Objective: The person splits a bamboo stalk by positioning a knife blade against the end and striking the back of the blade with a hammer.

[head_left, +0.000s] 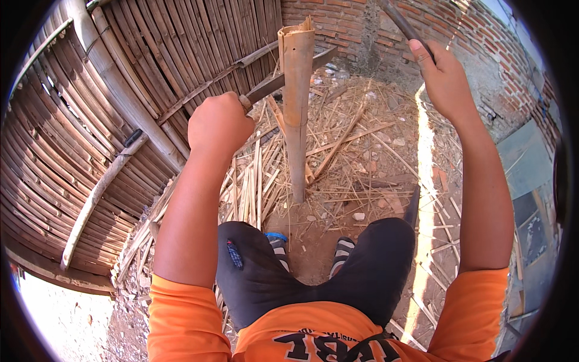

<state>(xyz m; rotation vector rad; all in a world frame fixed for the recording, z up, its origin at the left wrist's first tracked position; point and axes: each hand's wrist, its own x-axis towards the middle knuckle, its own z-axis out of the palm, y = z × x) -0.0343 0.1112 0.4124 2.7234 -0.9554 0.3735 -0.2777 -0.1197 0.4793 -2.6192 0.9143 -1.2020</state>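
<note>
Gripping the knife (268, 89), the left hand (220, 123) is closed round its handle — blade crosses the upright bamboo pole (295, 114) near its top, mid-scene; can't tell if embedded or behind. Right hand (443, 78), far right, wraps a raised dark bar (406, 23). Off-centre strike could hit left knuckles — or topple the pole.

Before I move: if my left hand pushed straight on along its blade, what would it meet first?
Probably the upright bamboo; the knife in the left hand crosses it, seemingly behind, though depth is unclear.
</note>
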